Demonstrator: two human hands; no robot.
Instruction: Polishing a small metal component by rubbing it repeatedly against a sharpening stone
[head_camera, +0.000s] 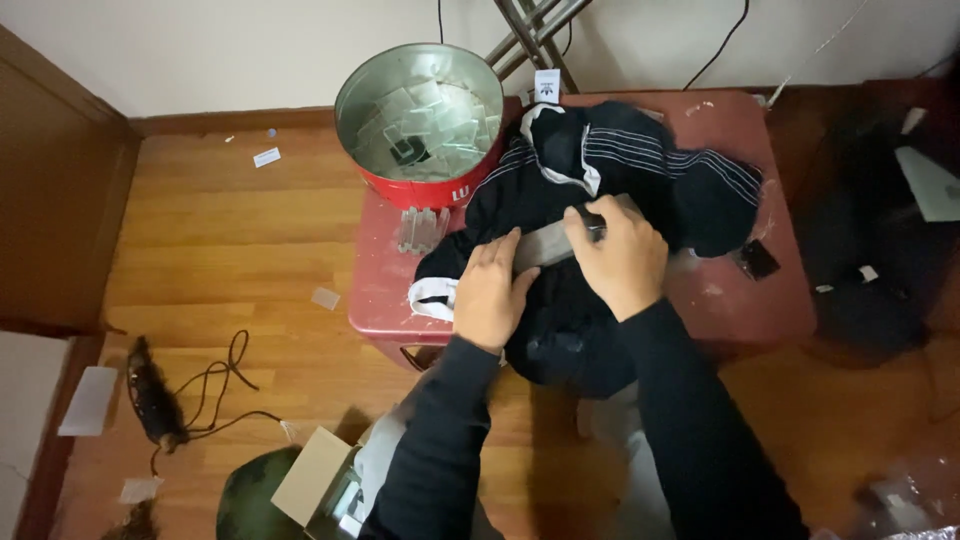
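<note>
Both hands are on a grey flat strip (556, 243) lying across a dark striped garment (600, 190) heaped mid-table, spilling over the near edge of the red table (780, 300). Left hand (492, 290) lies flat, fingers spread, pinning the strip's left end plus fabric under it; right hand (620, 255) is curled, fingertips pinching the strip's right end w/ thumb underneath. To do it well, I'd judge: keep left palm pressing so cloth doesn't creep, pull w/ right slow & level, smooth wrinkles first. Garment is soft knit-looking, black w/ thin white stripes & white collar trim, slack and bunchy. Strip looks stiff, matte, rectangular. Round metal tin (420, 115), red outside, shiny inside, sits at far-left corner, filled w/ clear flat plastic pieces; a few more clear pieces (420, 230) stand just in front of it. Table top is worn, scuffed.
</note>
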